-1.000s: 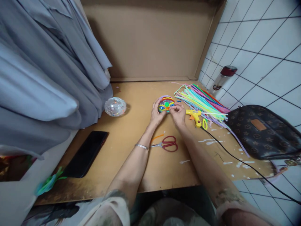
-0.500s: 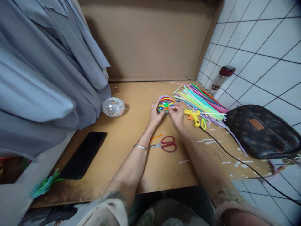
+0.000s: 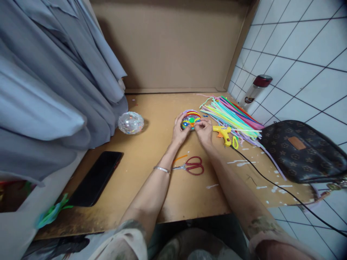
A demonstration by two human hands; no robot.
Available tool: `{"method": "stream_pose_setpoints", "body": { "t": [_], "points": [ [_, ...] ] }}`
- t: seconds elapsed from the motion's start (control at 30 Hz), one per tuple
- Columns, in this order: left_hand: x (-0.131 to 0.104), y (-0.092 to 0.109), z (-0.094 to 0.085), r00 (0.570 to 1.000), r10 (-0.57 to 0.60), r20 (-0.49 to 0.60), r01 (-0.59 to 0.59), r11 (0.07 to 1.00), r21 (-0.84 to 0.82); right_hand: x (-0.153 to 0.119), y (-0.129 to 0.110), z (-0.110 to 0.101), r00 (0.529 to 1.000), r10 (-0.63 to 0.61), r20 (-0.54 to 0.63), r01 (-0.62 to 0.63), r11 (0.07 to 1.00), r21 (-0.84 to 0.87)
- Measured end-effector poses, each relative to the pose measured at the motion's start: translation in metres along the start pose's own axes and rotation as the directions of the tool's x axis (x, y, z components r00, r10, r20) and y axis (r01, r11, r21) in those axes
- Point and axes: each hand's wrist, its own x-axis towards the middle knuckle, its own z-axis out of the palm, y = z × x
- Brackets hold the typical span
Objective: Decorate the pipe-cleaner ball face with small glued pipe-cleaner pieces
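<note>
A clear ball [image 3: 192,119] decorated with coiled red, yellow, green, blue and orange pipe cleaners rests low over the table's middle. My left hand [image 3: 179,133] is wrapped round its left side, thumb at the front. At the ball's lower right front, my right hand [image 3: 204,130] has thumb and fingertips pinched together against the coils; whatever lies between them is hidden. Just right of that hand lies a yellow glue gun [image 3: 223,133] with a white glue stick in its back. Red-handled scissors [image 3: 193,165] and an orange pipe cleaner piece [image 3: 180,157] lie between my forearms.
A pile of colourful pipe cleaners [image 3: 230,113] lies at the back right, by a brown patterned bag [image 3: 306,155] and a bottle [image 3: 255,90]. Leftward are a second clear ball [image 3: 131,122], a black phone [image 3: 96,178] and grey cloth [image 3: 62,83]. A black cord [image 3: 260,176] crosses the right side.
Almost nothing differs. Both hands keep their places on the ball, and the view has shifted very slightly.
</note>
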Motion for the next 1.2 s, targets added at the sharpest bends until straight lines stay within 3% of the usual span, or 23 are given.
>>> {"method": "stream_pose_setpoints", "body": {
  "t": [0.33, 1.2],
  "points": [
    [0.0, 0.004, 0.0, 1.0, -0.003, 0.006, 0.003, 1.0, 0.024, 0.001, 0.004, 0.0, 0.999, -0.035, 0.0, 0.035, 0.999, -0.028],
    [0.0, 0.01, 0.002, 1.0, -0.015, -0.009, 0.015, 1.0, 0.01, -0.008, -0.01, -0.007, 0.979, -0.196, 0.05, 0.2, 0.974, -0.107]
  ]
}}
